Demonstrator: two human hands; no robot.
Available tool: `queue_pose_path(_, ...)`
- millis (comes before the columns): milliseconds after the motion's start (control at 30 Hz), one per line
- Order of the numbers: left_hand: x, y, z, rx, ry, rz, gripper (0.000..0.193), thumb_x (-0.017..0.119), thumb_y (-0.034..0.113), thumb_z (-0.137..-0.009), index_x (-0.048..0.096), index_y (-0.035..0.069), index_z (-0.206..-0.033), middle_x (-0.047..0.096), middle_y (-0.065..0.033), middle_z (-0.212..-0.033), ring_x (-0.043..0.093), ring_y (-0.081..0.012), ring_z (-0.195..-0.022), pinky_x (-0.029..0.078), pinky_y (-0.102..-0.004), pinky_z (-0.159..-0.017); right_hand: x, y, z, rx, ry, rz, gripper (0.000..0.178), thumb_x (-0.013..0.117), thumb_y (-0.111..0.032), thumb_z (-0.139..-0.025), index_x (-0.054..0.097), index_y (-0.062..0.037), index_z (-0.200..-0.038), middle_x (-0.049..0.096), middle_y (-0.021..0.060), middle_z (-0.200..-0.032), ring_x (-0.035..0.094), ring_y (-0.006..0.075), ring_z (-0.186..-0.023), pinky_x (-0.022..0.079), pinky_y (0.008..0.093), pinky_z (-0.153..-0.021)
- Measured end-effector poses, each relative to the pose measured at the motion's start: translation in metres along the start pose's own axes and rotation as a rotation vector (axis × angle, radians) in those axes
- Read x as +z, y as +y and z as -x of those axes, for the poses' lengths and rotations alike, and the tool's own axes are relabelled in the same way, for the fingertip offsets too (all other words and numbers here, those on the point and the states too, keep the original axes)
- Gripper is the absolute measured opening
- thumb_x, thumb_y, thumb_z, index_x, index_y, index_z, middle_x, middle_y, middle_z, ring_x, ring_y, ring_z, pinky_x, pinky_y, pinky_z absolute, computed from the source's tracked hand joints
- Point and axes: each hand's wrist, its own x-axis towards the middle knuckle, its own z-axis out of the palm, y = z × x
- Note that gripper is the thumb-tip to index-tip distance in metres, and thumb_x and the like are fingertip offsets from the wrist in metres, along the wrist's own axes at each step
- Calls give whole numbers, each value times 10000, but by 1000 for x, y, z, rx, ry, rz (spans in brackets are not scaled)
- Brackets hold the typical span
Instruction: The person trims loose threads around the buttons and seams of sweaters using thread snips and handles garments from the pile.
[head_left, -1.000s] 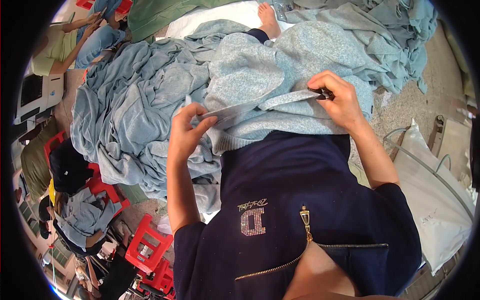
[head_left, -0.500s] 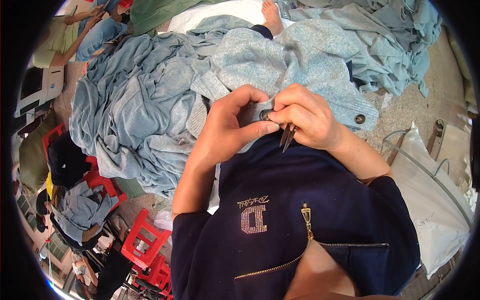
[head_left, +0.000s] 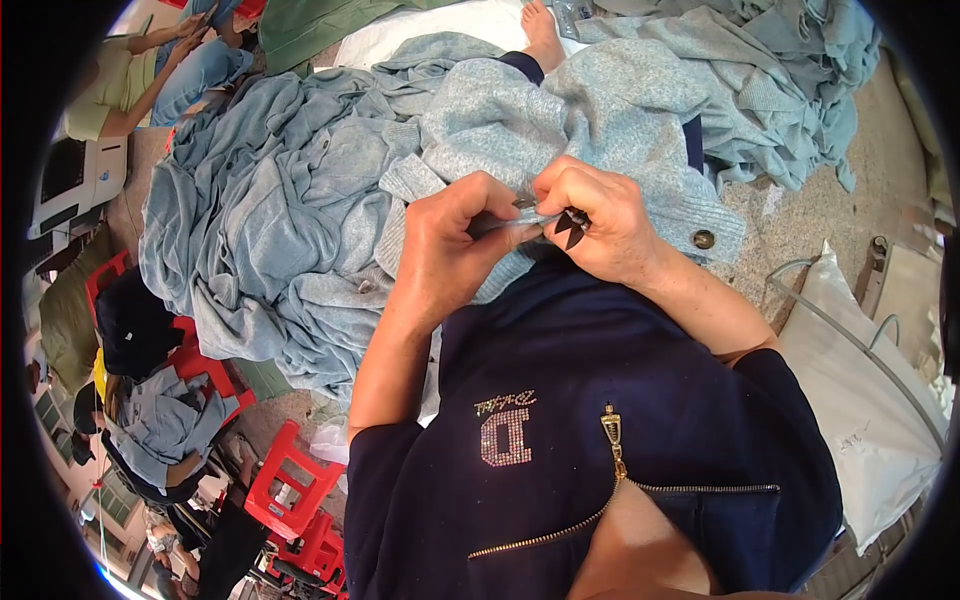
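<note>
A light blue-grey knitted cardigan (head_left: 625, 100) lies over my lap, its ribbed edge gathered between my hands. My left hand (head_left: 445, 240) pinches that edge with thumb and forefinger, by a dark round button (head_left: 523, 203) seen nearly edge-on. Opposite it, my right hand (head_left: 605, 220) pinches the same bit of knit with its fingertips. Small dark thread snips (head_left: 571, 230) are tucked in the right hand, blades pointing down toward me. Another dark button (head_left: 704, 239) shows on the ribbed band to the right. Whether a thread is between the fingertips is too small to tell.
Heaped blue-grey knitwear (head_left: 280, 200) spreads to the left, with more garments (head_left: 770, 90) at the far right. A white sack (head_left: 850, 400) stands at the right. Red plastic stools (head_left: 290, 480) are at the lower left. Another person (head_left: 190, 75) sits at the far left.
Both hands have tilted the ribbed edge, so the button has turned from face-up to nearly edge-on. My right hand has shifted slightly up and left, and the cardigan's right band moved left.
</note>
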Motion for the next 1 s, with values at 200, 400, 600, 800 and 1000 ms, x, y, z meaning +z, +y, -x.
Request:
queue_pose_path(200,5,-4,-7,310,-2,-260,233,728,-30,-728,550,16,-870,606,-96,-774,627,-272,-652,483,-327,-564,-4,7,8,198,21,-115,157,646,67,-687,543,-25,-762,632,65,-831,604,150,-674,460,281,-559)
queue_pose_path(400,8,-11,-2,463,-22,-414,228,717,-21,-733,557,16,-891,600,-99,-759,628,-260,-640,496,-340,-559,2,12,15,422,58,-469,127,629,64,-724,548,-19,-777,632,30,-853,562,55,-742,436,220,-619)
queue_pose_path(600,18,-21,-8,641,173,-646,292,766,-14,-687,591,46,-913,606,-92,-702,579,-260,-551,455,-329,-502,-2,7,7,379,74,-279,163,629,63,-722,564,-31,-837,620,64,-870,589,125,-757,469,261,-644)
queue_pose_path(800,-23,-34,3,270,-66,-683,158,756,91,-729,647,73,-842,606,-49,-712,568,-248,-623,433,-348,-621,-40,23,34,132,-163,399,307,644,55,-664,573,-43,-946,558,89,-924,601,307,-867,498,396,-689)
queue_pose_path(1000,-68,-41,29,-53,-183,-697,147,736,156,-765,648,55,-825,590,-60,-764,541,-235,-794,392,-357,-725,-72,17,43,183,-146,545,305,635,62,-649,563,-22,-933,560,106,-905,568,329,-890,472,410,-742)
